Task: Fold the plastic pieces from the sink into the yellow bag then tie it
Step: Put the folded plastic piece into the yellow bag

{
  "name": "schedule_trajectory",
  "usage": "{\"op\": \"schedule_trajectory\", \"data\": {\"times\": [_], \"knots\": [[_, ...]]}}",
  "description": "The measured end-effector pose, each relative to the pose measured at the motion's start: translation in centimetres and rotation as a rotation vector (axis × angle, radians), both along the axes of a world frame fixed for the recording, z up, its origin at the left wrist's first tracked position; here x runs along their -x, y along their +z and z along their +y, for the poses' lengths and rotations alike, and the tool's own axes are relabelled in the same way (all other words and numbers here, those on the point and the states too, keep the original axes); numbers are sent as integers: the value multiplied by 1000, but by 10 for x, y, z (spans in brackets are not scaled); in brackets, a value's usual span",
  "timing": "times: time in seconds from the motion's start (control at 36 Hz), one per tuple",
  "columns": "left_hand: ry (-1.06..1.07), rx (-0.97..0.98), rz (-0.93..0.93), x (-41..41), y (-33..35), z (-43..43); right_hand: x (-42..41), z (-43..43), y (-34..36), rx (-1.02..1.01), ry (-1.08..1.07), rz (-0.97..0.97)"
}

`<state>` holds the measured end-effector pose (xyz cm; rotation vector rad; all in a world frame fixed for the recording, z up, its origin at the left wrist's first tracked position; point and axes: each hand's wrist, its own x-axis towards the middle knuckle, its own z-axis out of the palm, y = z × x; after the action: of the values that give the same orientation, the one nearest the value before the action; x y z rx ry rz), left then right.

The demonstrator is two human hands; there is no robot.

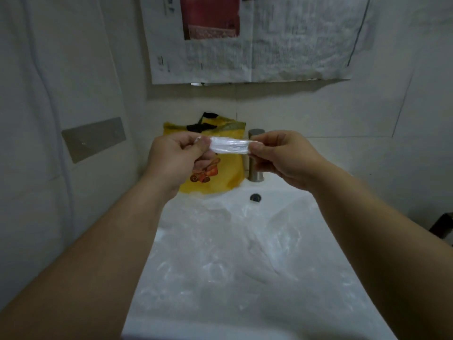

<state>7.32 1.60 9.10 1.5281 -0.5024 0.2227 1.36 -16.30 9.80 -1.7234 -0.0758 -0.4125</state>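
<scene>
A clear plastic piece [229, 145], folded into a narrow strip, is stretched level between both hands above the back of the sink. My left hand [177, 160] pinches its left end and my right hand [282, 157] pinches its right end. Behind the hands, the yellow bag [220, 171] with black handles stands upright on the back left of the sink, partly hidden by my left hand. More clear plastic pieces [232, 246] lie spread in the white sink [176, 310] below.
A metal tap [255, 171] stands right of the yellow bag, with the overflow hole [255, 197] below it. Newspaper [257, 38] hangs on the wall above. A metal plate [94, 138] is fixed to the left wall. A dark object [442, 225] shows at the right edge.
</scene>
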Motion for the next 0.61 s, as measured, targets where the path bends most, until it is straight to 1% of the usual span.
{"op": "schedule_trajectory", "data": {"times": [0.08, 0.17, 0.25, 0.36, 0.5, 0.56, 0.61], "knots": [[62, 6, -49, -11, 12, 2, -11, 4, 8, 48, -68, -47], [204, 51, -103, -27, 30, 6, -26, 4, 17, 111, -142, -73], [350, 17, -185, -48, 43, 12, -42, 3, 26, 119, -142, -77], [477, -128, -245, -75, 48, 6, -60, 0, 28, 157, -111, -61], [566, -354, -349, -102, 54, -10, -82, -4, 22, 203, -117, -59], [558, -440, -379, -111, 59, -15, -88, -5, 21, 208, -124, -65], [502, -573, -358, -121, 64, -21, -96, -8, 20, 214, -128, -65]]}}
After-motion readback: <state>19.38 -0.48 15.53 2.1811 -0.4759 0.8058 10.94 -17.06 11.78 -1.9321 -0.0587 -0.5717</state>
